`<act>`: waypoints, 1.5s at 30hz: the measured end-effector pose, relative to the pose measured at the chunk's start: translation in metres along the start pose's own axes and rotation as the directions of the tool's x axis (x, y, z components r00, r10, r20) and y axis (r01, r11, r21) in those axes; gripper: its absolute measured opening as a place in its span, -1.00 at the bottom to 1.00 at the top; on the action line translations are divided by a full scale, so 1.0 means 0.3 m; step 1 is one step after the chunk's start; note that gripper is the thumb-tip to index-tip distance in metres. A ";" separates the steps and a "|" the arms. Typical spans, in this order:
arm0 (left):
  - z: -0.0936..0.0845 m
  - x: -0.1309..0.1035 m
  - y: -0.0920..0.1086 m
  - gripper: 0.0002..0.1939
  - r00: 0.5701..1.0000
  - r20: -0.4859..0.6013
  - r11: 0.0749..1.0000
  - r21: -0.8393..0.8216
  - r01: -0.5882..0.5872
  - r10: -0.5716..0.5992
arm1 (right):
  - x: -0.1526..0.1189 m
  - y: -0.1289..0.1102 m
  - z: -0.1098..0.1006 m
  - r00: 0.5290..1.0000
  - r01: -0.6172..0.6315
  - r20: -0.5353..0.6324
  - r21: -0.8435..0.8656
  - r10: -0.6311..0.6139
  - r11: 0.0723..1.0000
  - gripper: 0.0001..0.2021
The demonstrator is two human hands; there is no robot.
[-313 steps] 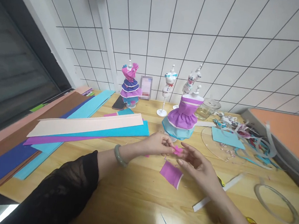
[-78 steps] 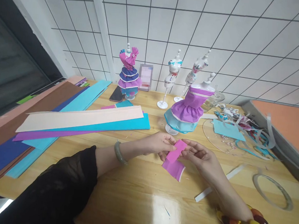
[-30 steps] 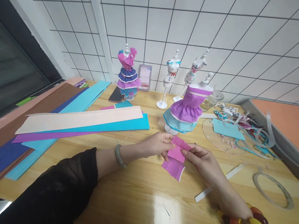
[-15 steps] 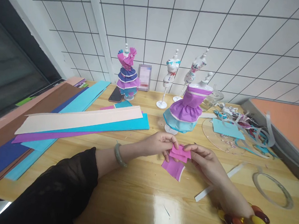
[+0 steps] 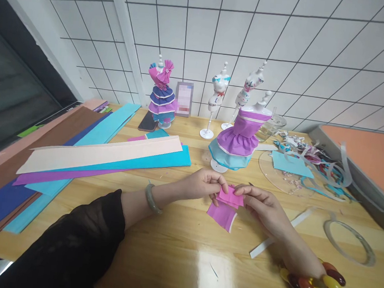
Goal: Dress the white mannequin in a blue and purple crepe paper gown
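Observation:
Between my two hands is a small folded piece of pink paper [image 5: 231, 196]. My left hand [image 5: 208, 184] pinches its left side with thumb and fingers. On its right side, my right hand [image 5: 261, 205] grips the edge between thumb and fingertips. Just below the pink paper lies a purple piece with a white edge [image 5: 222, 217]. Behind my hands stands a small dress form in a purple and light blue paper dress [image 5: 240, 137].
Long coloured paper strips [image 5: 106, 151] cover the left side. Farther back stand a dressed form [image 5: 162, 98], two bare-skirted forms [image 5: 219, 94] and a phone [image 5: 148, 121]. At right are a clear ring [image 5: 348, 243], a white strip [image 5: 261, 248], scraps and an orange-topped box [image 5: 377, 162].
Both hands still hold the pink paper, which is folded down slightly flatter. The whole view has shifted a little.

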State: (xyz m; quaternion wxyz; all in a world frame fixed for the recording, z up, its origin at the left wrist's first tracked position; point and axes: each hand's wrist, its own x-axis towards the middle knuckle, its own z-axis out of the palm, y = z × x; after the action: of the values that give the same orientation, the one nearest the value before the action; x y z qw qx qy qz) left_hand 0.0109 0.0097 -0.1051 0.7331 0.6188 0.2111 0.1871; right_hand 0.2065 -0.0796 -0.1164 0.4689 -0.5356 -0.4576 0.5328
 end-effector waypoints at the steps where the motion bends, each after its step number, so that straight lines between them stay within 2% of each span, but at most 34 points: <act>1: -0.001 0.001 -0.002 -0.92 1.000 -0.001 1.000 -0.002 -0.002 0.002 | 0.000 0.000 -0.001 1.000 -0.006 0.002 0.001 0.006 1.000 -0.85; 8: -0.009 0.001 -0.006 -0.91 1.000 0.016 1.000 -0.004 0.016 -0.016 | 0.009 0.013 -0.007 0.999 -0.007 0.034 0.061 0.005 0.998 -0.76; 13: -0.007 -0.004 -0.007 -0.82 1.000 0.011 0.999 0.051 -0.005 0.005 | 0.011 0.033 -0.008 0.998 0.059 -0.004 -0.083 -0.060 0.995 -0.65; 17: -0.003 0.005 -0.034 -0.78 1.000 -0.021 0.996 0.090 -0.012 0.014 | 0.004 0.014 0.008 0.996 0.077 -0.027 -0.212 -0.085 0.974 -0.58; 23: 0.001 0.015 -0.056 -0.78 0.998 -0.068 0.999 0.047 -0.003 0.006 | 0.011 0.013 0.015 0.987 0.089 -0.105 -0.263 -0.121 0.961 -0.60; 28: 0.016 0.005 -0.038 -0.74 0.997 -0.068 0.990 0.142 -0.025 0.035 | 0.015 0.021 0.019 0.996 0.077 -0.020 -0.299 -0.087 0.951 -0.62; 32: 0.023 0.004 -0.036 -0.67 0.997 -0.069 0.997 0.062 -0.037 0.042 | 0.012 0.012 0.032 0.992 0.103 -0.040 -0.319 -0.122 0.942 -0.65; 35: 0.019 0.009 -0.043 -0.59 0.996 -0.089 1.000 0.001 0.019 -0.019 | 0.013 0.010 0.034 0.990 0.089 -0.084 -0.254 -0.113 0.963 -0.66; 39: 0.007 0.012 -0.047 -0.52 0.982 0.032 0.983 0.021 0.184 -0.184 | 0.016 0.011 0.031 0.983 0.093 -0.136 -0.217 -0.124 0.972 -0.67; 41: 0.003 0.011 -0.045 -0.45 0.971 0.065 0.973 0.032 0.227 -0.228 | 0.016 0.014 0.031 0.982 0.085 -0.145 -0.217 -0.118 0.973 -0.67; 45: 0.005 0.007 -0.038 -0.49 0.967 0.013 0.967 0.021 0.254 -0.254 | 0.015 0.019 0.027 0.986 0.072 -0.130 -0.232 -0.104 0.970 -0.65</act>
State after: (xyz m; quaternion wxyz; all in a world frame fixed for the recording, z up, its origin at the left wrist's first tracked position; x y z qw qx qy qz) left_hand 0.0135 0.0077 -0.1164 0.7466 0.5952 0.2848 0.0848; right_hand 0.1984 -0.0759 -0.1225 0.4592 -0.6012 -0.5043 0.4164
